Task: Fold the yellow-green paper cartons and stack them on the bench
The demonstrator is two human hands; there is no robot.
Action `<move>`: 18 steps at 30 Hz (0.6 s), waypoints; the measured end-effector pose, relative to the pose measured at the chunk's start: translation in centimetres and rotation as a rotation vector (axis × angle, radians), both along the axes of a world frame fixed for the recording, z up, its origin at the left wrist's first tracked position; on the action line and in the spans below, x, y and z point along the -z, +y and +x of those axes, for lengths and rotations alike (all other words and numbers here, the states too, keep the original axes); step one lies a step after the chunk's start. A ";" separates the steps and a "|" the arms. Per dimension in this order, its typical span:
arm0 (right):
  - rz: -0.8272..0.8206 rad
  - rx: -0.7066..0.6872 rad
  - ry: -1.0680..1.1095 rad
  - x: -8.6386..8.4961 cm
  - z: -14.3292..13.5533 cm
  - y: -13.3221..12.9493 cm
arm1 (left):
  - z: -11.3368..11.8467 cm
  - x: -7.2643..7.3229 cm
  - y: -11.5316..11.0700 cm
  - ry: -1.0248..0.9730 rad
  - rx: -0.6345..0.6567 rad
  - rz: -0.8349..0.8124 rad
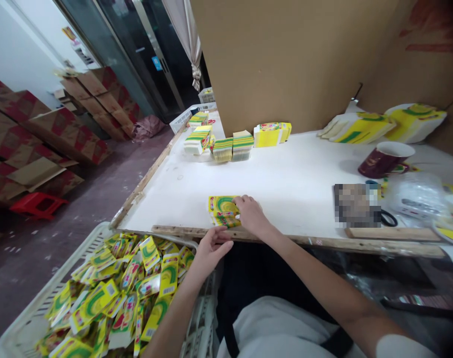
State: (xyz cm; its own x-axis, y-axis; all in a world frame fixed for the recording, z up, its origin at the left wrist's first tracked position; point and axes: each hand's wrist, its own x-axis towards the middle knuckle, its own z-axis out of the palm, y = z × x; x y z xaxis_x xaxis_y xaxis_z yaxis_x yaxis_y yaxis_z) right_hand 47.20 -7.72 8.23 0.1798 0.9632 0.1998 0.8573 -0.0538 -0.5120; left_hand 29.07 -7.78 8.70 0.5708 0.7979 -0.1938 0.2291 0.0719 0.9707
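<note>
Yellow and green printed cartons (221, 205) lie near the front edge of the white table, seemingly flat and overlapping. My right hand (252, 215) is closed at their right end, its fingertips gripping there; the thumb is partly hidden. Just below the cartons, at the wooden edge, my left hand (213, 247) is open with its fingers apart and nothing in it. Beneath my left forearm, a white plastic crate (96, 233) holds a heap of folded small yellow boxes (169, 273).
Stacked flat cartons (222, 149) stand at the back beside a cardboard panel (286, 64). To the right are a maroon mug (377, 161), black scissors handles (388, 218) and a clear plastic container (416, 196). A wooden strip (286, 238) borders the table. A red stool (38, 205) stands on the floor.
</note>
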 end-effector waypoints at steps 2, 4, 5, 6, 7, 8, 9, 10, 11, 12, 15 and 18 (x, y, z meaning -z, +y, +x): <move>0.034 0.012 0.051 -0.5 -0.1 -0.7 | 0.7 0.1 -0.2 -0.101 -0.110 -0.128; 0.051 -0.058 0.221 -1.0 -0.5 -1.8 | 1.8 -0.2 -0.4 -0.255 -0.256 -0.202; 0.046 -0.134 0.354 -1.2 -0.9 -2.3 | 2.4 -0.4 -0.5 -0.363 -0.324 -0.224; 0.037 -0.223 0.512 -1.3 -1.4 -2.9 | 3.0 -0.8 -0.6 -0.482 -0.381 -0.244; 0.033 -0.311 0.684 -1.5 -2.0 -3.4 | 3.6 -1.3 -0.6 -0.603 -0.426 -0.262; 0.047 -0.372 0.843 -1.6 -2.6 -3.8 | 4.2 -1.9 -0.5 -0.720 -0.466 -0.271; 0.075 -0.407 0.973 -1.7 -3.3 -4.2 | 4.7 -2.4 -0.4 -0.820 -0.502 -0.268; 0.111 -0.422 1.078 -1.8 -4.0 -4.6 | 5.1 -3.0 -0.3 -0.900 -0.533 -0.251; 0.139 -0.430 1.155 -1.8 -4.6 -4.8 | 5.4 -3.4 -0.2 -0.954 -0.558 -0.223; 0.152 -0.437 1.200 -1.8 -5.0 -5.0 | 5.5 -3.6 0.0 -0.971 -0.580 -0.182; 0.120 -0.412 1.152 -1.3 -5.4 -5.1 | 5.4 -3.4 0.1 -0.862 -0.606 -0.062; 0.134 -0.298 1.069 -0.7 -4.7 -4.7 | 4.7 -2.0 -0.2 -0.649 -0.591 0.038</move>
State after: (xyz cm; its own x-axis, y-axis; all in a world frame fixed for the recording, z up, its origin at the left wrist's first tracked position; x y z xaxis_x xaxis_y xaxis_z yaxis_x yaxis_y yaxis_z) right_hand 42.49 -12.42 8.91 0.0867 0.9787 0.1860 -0.0582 0.1913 -0.9798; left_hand 33.79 -7.94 10.73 0.0501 0.9971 0.0580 -0.4332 -0.0306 0.9008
